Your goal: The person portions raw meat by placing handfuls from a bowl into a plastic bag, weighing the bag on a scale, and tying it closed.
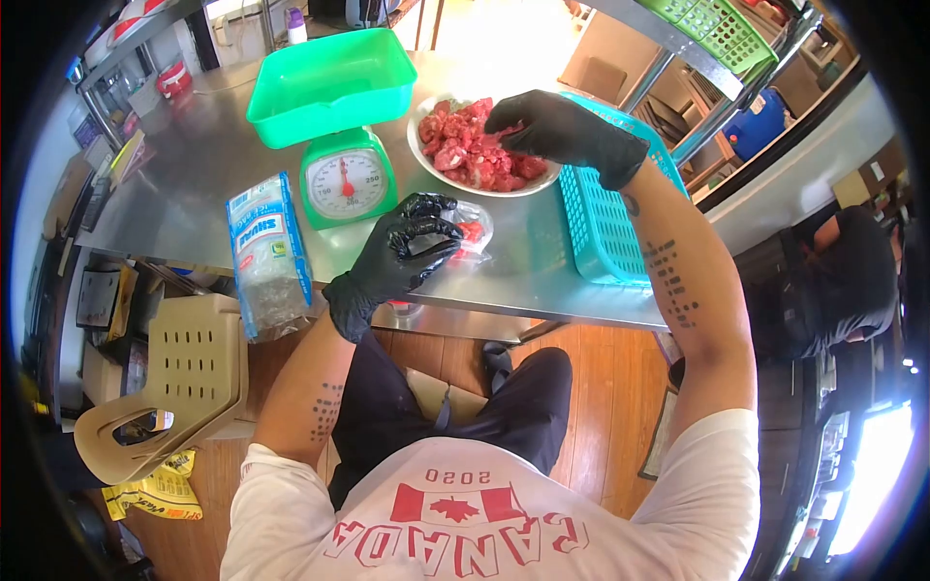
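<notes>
My left hand (pixel 412 242), in a black glove, is closed with thumb and fingers curled on the edge of a small clear plastic bag (pixel 477 246). A few red pieces of raw meat (pixel 471 231) show inside the bag, which rests near the table's front edge. At the far side, a white bowl (pixel 423 160) is heaped with raw meat chunks (pixel 472 145). My right hand (pixel 562 136), also black-gloved, reaches over the bowl's right side. Its fingers are bent together at the meat, with a bit of red between them; the fingertips are partly hidden.
A green dial scale (pixel 349 179) with a green pan (pixel 329 87) stands left of the bowl. Beside it lies a blue-and-white pack of plastic bags (pixel 266 252). A teal basket (pixel 605 228) sits at the right on the steel table (pixel 523 257). A beige chair (pixel 184 358) stands at lower left.
</notes>
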Demonstrator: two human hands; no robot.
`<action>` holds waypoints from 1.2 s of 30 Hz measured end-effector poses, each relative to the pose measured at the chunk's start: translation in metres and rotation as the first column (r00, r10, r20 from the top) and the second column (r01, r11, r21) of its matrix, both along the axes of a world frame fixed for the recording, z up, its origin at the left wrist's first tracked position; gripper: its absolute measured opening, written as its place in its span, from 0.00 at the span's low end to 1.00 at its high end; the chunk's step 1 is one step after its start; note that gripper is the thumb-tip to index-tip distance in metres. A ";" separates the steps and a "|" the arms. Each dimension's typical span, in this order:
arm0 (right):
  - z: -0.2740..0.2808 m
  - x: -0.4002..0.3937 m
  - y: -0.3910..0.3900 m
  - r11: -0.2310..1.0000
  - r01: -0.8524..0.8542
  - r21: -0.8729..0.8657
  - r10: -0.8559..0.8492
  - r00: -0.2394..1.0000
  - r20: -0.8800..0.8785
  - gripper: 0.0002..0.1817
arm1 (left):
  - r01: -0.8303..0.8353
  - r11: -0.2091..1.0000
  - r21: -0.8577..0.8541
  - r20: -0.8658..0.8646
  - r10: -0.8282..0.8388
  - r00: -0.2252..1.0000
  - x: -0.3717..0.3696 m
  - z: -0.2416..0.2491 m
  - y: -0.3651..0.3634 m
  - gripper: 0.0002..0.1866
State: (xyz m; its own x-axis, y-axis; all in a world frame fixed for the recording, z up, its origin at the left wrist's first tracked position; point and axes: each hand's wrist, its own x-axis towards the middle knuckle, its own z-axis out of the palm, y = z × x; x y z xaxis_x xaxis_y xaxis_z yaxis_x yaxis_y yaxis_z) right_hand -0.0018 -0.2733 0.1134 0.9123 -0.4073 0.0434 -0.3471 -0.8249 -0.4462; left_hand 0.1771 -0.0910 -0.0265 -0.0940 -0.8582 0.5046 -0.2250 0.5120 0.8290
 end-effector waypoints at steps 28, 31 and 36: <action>-0.028 0.018 0.086 0.964 -0.143 -0.225 0.132 0.989 -0.062 0.05 | -0.010 0.999 -0.034 -0.122 0.006 0.993 0.004 0.004 -0.001 0.12; -0.029 0.019 0.084 0.989 -0.017 -0.148 -0.004 0.990 -0.143 0.07 | 0.036 0.999 0.009 -0.182 -0.034 0.983 0.001 0.001 -0.003 0.14; -0.038 0.018 0.080 0.994 0.093 0.049 -0.091 0.995 -0.033 0.07 | 0.165 0.979 0.117 -0.423 -0.101 0.901 0.005 -0.001 0.000 0.16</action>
State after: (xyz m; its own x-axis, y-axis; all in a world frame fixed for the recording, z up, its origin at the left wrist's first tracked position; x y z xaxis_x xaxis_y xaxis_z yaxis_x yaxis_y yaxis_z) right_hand 0.0160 -0.1931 0.0753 0.8715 -0.4904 -0.0068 -0.4344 -0.7655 -0.4747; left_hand 0.1822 -0.0914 -0.0275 -0.0228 -0.9195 0.3924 0.2152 0.3788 0.9001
